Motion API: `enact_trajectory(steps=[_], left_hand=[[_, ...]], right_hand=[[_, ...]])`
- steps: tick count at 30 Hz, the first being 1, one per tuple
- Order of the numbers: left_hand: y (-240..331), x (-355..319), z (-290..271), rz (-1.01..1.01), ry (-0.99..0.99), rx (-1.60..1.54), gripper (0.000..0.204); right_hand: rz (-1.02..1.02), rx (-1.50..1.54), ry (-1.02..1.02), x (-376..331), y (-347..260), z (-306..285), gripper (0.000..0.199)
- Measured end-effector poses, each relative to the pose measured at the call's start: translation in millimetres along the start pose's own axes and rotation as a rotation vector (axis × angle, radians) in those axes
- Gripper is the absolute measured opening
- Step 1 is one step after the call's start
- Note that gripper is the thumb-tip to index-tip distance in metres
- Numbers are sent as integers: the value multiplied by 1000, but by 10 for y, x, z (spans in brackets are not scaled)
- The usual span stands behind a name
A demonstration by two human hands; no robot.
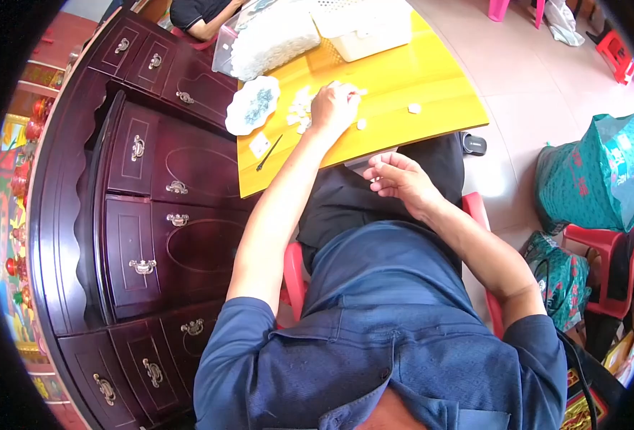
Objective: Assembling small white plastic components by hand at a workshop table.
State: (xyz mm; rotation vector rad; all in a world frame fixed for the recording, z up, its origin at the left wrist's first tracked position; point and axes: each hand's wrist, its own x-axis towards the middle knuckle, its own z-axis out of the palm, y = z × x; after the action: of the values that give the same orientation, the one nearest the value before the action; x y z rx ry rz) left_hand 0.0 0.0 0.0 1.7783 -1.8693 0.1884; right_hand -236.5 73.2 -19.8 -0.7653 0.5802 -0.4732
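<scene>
My left hand point(333, 107) rests palm down on the yellow table point(431, 86), its fingers over a scatter of small white pieces point(300, 111). It covers some of them; whether it grips one is hidden. My right hand point(397, 178) hovers below the table's near edge, over my lap, with fingers curled and a tiny white piece pinched at the fingertips. Two loose white pieces point(414, 108) lie further right on the table.
A white and blue dish point(252, 104) and a thin dark tool point(269, 153) lie at the table's left. A clear bag of white pieces point(270, 39) and a white basket point(363, 29) stand at the back. A dark wooden cabinet point(145, 215) is on the left, green bags point(596, 179) and red chairs on the right. Another person's arm point(202, 18) shows at the top.
</scene>
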Motion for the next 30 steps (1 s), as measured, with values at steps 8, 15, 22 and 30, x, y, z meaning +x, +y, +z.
enact_trajectory(steps=[8,15,22,30], left_hand=[[-20,240,76,-33,-182,126,22],[413,94,-183,-250,-376,-98,24],[894,-661,-473,13,-117,-501,13],[849,-994,-519,51,-21,-541,9]], right_hand=[[-31,-23,17,-29,-37,67,18],[-34,5,25,-21,-47,-10,18],[-61,236,55,81,10,-113,29],[-8,236,-10,100,94,-136,19]])
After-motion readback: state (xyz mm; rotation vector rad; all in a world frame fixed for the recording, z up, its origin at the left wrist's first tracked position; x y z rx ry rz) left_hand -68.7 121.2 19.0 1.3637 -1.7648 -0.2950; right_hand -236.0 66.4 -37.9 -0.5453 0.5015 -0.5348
